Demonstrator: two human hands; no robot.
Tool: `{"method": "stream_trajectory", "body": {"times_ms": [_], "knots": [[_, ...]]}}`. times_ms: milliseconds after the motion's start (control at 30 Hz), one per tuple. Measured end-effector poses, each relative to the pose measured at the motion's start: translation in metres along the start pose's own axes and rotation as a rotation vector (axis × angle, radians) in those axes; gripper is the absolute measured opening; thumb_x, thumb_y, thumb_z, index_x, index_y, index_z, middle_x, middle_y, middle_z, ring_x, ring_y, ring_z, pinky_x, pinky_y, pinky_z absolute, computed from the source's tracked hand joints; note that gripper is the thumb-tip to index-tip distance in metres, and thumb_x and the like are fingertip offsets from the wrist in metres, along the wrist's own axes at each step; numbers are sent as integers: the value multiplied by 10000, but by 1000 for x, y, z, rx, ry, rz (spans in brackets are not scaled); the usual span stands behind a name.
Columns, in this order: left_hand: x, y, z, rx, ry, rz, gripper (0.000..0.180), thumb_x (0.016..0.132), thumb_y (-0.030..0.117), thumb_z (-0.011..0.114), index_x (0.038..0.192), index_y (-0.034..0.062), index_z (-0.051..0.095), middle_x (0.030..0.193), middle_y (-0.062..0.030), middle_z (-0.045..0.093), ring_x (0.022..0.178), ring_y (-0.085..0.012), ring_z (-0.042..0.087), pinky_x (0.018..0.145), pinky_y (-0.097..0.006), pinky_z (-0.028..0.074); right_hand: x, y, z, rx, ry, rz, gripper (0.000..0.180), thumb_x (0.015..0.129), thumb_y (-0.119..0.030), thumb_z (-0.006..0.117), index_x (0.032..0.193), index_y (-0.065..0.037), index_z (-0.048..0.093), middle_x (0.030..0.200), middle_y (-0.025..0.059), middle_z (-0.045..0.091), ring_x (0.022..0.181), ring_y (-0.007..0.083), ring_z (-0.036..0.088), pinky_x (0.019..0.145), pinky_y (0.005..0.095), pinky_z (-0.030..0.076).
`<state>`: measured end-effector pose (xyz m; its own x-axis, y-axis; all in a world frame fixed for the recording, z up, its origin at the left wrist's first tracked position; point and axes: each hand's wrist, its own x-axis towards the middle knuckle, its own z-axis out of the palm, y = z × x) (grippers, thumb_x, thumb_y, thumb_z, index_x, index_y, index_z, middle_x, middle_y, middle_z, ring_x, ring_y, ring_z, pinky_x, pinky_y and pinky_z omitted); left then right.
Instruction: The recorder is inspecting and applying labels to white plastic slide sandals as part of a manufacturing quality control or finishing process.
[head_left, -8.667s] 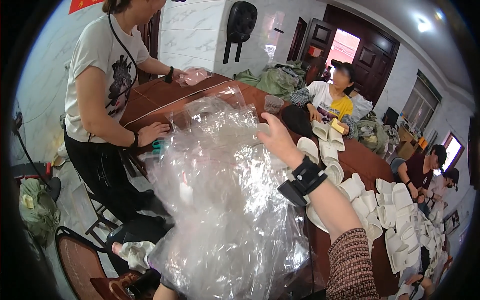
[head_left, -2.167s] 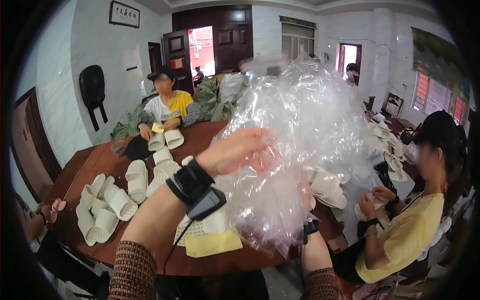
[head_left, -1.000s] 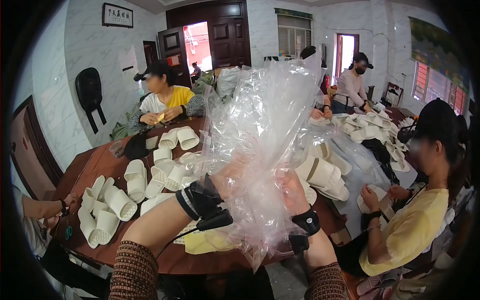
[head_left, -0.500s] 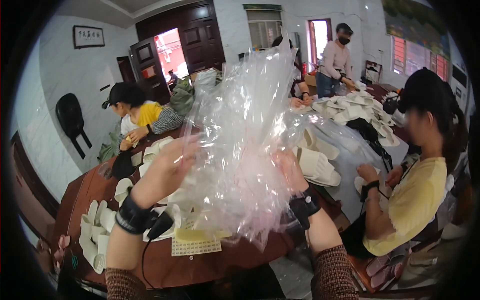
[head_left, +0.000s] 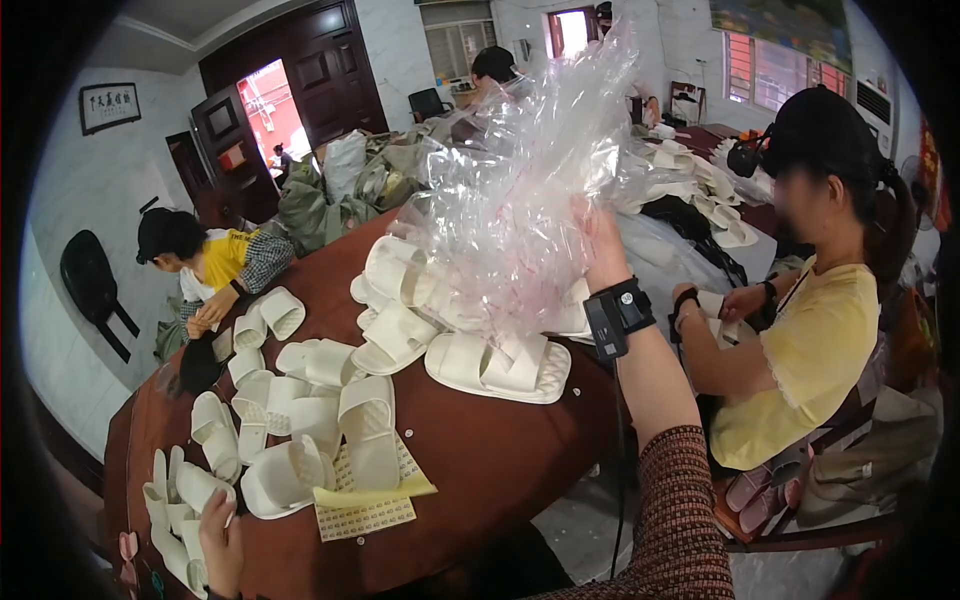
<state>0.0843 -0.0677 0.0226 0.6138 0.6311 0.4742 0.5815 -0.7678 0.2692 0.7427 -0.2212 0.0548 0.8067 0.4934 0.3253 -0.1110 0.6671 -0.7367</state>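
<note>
My right hand [head_left: 602, 245] is closed on a big crinkled bunch of clear plastic bags [head_left: 530, 170], held up above the table's far middle. The bags hide part of the slippers behind and below them. At the lower left, my left hand [head_left: 220, 540] has its fingertips against the edge of a white slipper [head_left: 203, 485], fingers partly stretched. Several white slippers [head_left: 300, 420] lie in a loose group between my hands. One pair of slippers [head_left: 498, 368] sits just beneath the bags. A yellow-edged sticker sheet [head_left: 368, 515] lies partly under a slipper.
A person in a yellow top [head_left: 800, 370] sits close on my right, handling a slipper. Another person [head_left: 215, 265] works at the table's far left. Green sacks [head_left: 315, 205] are heaped behind the brown table [head_left: 480, 480]. More slippers [head_left: 690, 175] are piled at the far right.
My left hand has left the bags and moved down to the slippers at the lower left. My right hand still holds the bags, now farther up and right. The view has shifted.
</note>
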Motion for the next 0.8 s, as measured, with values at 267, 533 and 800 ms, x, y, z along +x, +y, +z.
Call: {"method": "stream_trajectory", "body": {"times_ms": [267, 533, 800], "knots": [[-102, -7, 21, 201, 65, -58, 289, 917, 81, 563, 1192, -8, 581, 1259, -225, 558, 1128, -379, 557, 972, -432, 435, 21, -1, -1, 137, -81, -82, 348, 979, -240, 391, 1157, -12, 584, 1089, 75, 631, 985, 182, 612, 835, 334, 522], [-129, 9, 52, 191, 97, -133, 259, 934, 106, 539, 1154, -15, 601, 1246, -225, 562, 1130, -394, 534, 966, -454, 432, 46, 6, -18, 207, -144, -50, 319, 912, -171, 438, 1130, -7, 605, 1026, 75, 635, 902, 187, 622, 759, 324, 534], [-126, 14, 65, 261, 226, -82, 225, 933, 97, 529, 1089, -35, 625, 1145, -233, 615, 1039, -411, 582, 928, -467, 459, 78, 13, -54, 335, 173, -65, 292, 859, -81, 444, 1069, 4, 629, 949, 90, 655, 805, 197, 648, 700, 331, 559]]}}
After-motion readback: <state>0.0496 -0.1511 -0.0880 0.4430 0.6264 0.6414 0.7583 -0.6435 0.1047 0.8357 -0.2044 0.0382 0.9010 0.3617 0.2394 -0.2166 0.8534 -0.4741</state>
